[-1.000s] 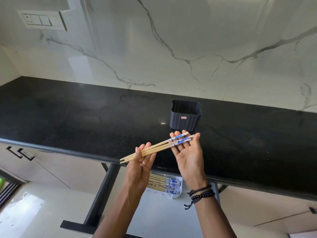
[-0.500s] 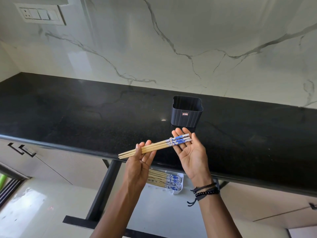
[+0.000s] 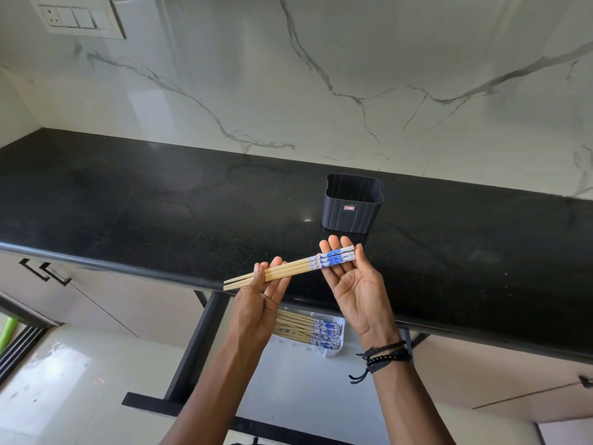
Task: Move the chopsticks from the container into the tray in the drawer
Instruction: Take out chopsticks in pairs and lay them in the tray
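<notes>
1. I saw two hands held up just in front of the black container point(image 3: 352, 205), palms up, over the front edge of the dark counter point(image 3: 128, 213).
2. A small bunch of chopsticks point(image 3: 290, 268) lay across both hands like a bridge. It looked like two or three sticks; I could not count them for sure.
3. My left hand point(image 3: 261, 305) was open, and the plain wooden ends rested on its fingers, with the thumb touching the side of the sticks. The tips stuck out past that hand, away from the container.
4. My right hand point(image 3: 354, 284) was open and flat too. The blue-and-white ends lay on its fingers, just in front of the container. Neither hand was pinching; the sticks only rested there.
5. Below the hands, farther from the container, the drawer point(image 3: 298, 390) was pulled open. A white tray point(image 3: 339, 340) in it already held a row of the same chopsticks.
6. The container looked empty from here, so I thought this was the last bunch, at the carry step.
7. Next, I thought the hands needed to close gently on the sticks, go down to the tray, and lay them flat beside the others, blue ends the same way.
8. The container had a small red label point(image 3: 348, 208) on its front. The writing was too small to read.
</notes>
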